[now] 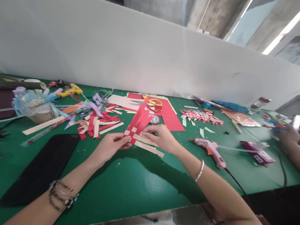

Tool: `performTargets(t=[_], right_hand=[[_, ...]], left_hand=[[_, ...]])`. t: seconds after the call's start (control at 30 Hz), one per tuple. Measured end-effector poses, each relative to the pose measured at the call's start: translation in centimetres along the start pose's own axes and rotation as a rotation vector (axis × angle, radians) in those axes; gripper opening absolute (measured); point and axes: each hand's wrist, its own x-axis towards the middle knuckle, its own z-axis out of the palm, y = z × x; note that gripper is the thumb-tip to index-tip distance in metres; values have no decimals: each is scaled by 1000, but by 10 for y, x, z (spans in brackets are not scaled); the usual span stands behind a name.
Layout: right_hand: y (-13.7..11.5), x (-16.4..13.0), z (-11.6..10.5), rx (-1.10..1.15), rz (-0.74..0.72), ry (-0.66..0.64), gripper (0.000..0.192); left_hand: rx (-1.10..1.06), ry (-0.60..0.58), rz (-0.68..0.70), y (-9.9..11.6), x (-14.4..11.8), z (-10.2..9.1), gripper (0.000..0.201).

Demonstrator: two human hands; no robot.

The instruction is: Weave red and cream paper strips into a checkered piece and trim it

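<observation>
My left hand point(110, 145) and right hand point(158, 136) both pinch the woven paper strips point(138, 129) just above the green tabletop point(140, 180); my right fingers seem to grip one cream strip point(147, 147).

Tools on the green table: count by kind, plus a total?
Glue guns: 2, a pink glue gun and a yellow glue gun
Scissors: 1, yellow-handled scissors on the red paper sheet
Total: 3
</observation>
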Motion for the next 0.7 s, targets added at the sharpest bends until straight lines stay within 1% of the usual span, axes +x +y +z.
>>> performTargets(t=[0.17, 0.33, 0.43, 0.53, 0.7], right_hand=[[4, 2, 3, -61, -23, 8, 21], [5, 4, 5, 69, -18, -4, 20], [5, 6, 5, 140, 5, 16, 17], [5, 6, 6, 169, 30, 31, 15], [3, 7, 7, 176, 8, 16, 15]], left_hand=[[-9, -5, 4, -2, 2, -2, 36], [12, -9, 35, -6, 4, -4, 37], [17, -19, 64, -5, 4, -5, 38], [25, -19, 75, -2, 5, -6, 41], [52, -10, 100, 4, 6, -6, 43]])
